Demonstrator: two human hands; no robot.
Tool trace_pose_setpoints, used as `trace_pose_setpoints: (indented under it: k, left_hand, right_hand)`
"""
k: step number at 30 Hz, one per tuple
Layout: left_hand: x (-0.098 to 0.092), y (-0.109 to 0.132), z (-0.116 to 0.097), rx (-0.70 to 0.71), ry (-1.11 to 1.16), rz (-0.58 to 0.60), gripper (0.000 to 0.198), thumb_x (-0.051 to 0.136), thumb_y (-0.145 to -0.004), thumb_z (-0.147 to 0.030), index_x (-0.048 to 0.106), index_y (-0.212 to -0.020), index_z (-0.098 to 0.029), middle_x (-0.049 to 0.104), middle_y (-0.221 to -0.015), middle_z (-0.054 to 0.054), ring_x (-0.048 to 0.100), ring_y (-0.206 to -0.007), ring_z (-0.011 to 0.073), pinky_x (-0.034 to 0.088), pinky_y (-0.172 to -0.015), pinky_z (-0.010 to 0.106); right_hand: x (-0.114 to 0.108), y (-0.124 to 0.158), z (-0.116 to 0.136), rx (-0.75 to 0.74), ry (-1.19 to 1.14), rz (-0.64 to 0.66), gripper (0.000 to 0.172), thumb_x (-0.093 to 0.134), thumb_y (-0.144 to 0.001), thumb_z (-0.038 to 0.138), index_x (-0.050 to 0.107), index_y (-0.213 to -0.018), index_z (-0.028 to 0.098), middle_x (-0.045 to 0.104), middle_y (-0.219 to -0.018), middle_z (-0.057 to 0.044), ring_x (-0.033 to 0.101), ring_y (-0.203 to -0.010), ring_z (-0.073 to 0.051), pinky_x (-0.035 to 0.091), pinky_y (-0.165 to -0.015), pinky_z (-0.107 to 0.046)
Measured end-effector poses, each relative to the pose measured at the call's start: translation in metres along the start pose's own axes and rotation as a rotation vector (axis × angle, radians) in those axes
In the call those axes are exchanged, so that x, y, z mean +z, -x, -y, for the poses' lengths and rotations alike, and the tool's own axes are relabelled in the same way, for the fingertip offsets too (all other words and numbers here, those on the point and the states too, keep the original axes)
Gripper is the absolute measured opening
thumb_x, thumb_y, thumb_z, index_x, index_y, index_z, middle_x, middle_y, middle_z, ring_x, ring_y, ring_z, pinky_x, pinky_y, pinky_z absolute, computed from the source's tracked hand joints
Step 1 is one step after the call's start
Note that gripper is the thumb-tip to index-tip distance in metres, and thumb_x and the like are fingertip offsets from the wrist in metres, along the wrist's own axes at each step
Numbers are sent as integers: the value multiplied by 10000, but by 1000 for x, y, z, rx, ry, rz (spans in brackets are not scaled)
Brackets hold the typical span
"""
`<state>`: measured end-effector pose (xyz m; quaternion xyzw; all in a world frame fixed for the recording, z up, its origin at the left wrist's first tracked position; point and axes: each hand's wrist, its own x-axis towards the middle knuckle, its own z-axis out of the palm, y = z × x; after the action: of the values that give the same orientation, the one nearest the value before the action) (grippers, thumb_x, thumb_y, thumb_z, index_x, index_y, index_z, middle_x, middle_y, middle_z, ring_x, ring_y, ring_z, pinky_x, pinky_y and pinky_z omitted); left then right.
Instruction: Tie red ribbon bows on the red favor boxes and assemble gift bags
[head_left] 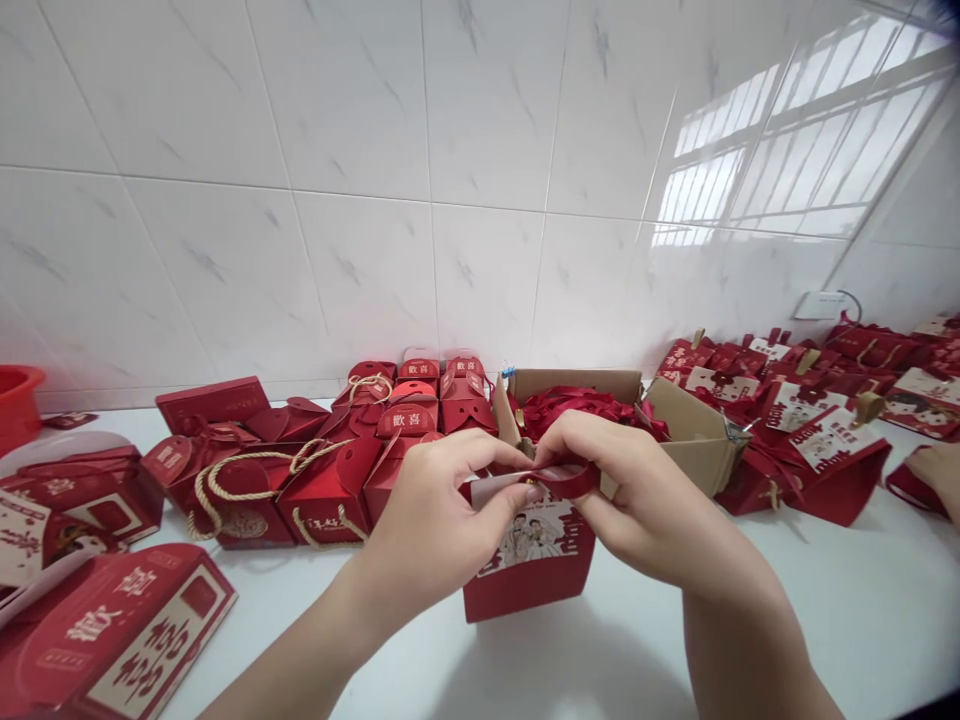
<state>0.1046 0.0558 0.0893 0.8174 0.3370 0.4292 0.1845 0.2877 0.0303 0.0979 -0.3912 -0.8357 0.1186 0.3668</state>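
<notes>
Landmark: open cardboard carton [686, 452], heaped with red ribbons [581, 413]. Gift box [529, 592] directly in front of it, couple drawn on its face. Left hand [442, 510] pinches the box's top edge; right hand [619, 490] grips a dark red ribbon [577, 484] there. Both hands cover the box top and part of the carton's front. Left of carton: rope-handled boxes [330, 492]; farther left, a red tub [16, 408]. Right: finished-looking boxes [844, 485]; beyond, another person's hand [939, 470]. Lettering: 歡喜 on flaps of stacked boxes [409, 420] left of carton, and on the large near-left box [142, 635].
</notes>
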Motion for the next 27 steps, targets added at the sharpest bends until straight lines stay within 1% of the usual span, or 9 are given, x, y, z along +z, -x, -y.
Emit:
trace_pose_setpoints:
  k: [3,6,11,14,19,22,24,27]
  left_hand:
    - [0,0,-1,24,-34,2,73,613,-753,-134,659,-714,-174,639,-707,4,585,-644,115,461,-557,209]
    - [0,-1,-1,-13,-48,39,119,598,-767,-172,609,-650,-160,618,-675,6,568,-623,117,442,-527,211]
    - [2,-2,1,-86,-71,83,157,605,-753,-190,555,-609,-154,602,-622,-14,521,-557,99,387,-474,198]
    - [1,-4,4,-123,-62,107,138,612,-739,-186,568,-612,-155,603,-621,-19,499,-544,92,361,-456,191]
    - [-4,-8,11,-234,66,178,109,621,-755,-240,633,-685,-157,619,-626,-10,555,-575,108,415,-484,195]
    - [-4,-8,12,-269,114,224,113,631,-753,-249,637,-698,-150,646,-646,7,585,-580,119,426,-476,199]
    - [-4,-8,13,-292,142,265,104,621,-761,-237,636,-707,-150,664,-680,16,602,-592,122,448,-497,206]
    - [-3,-8,12,-306,134,307,100,609,-769,-246,644,-738,-158,681,-764,24,624,-660,135,475,-558,225]
  right_hand:
    - [-1,2,1,0,-4,-8,362,358,-643,-87,484,-840,189,525,-812,-2,461,-733,-114,378,-617,-217]
    - [0,1,2,-3,-1,-18,347,348,-644,-84,475,-820,188,515,-801,-2,450,-720,-113,363,-606,-215]
    - [7,-2,3,14,35,-11,309,339,-664,-67,475,-785,182,499,-776,-5,430,-691,-111,344,-591,-221]
    - [9,-3,2,33,80,3,302,347,-659,-60,488,-776,180,510,-761,-4,434,-675,-109,351,-587,-224]
    - [6,-6,-6,82,23,27,304,407,-717,-19,583,-867,178,612,-842,-25,543,-761,-131,437,-649,-245]
    - [1,-7,-10,118,-14,43,262,448,-765,33,627,-878,187,650,-869,-25,586,-809,-142,469,-688,-259]
    - [-1,-8,-13,133,-37,23,240,462,-792,64,636,-893,195,665,-889,-17,604,-825,-137,481,-706,-256]
    - [1,-8,-15,134,-34,-44,207,508,-779,75,634,-880,205,670,-870,8,609,-776,-113,483,-684,-235]
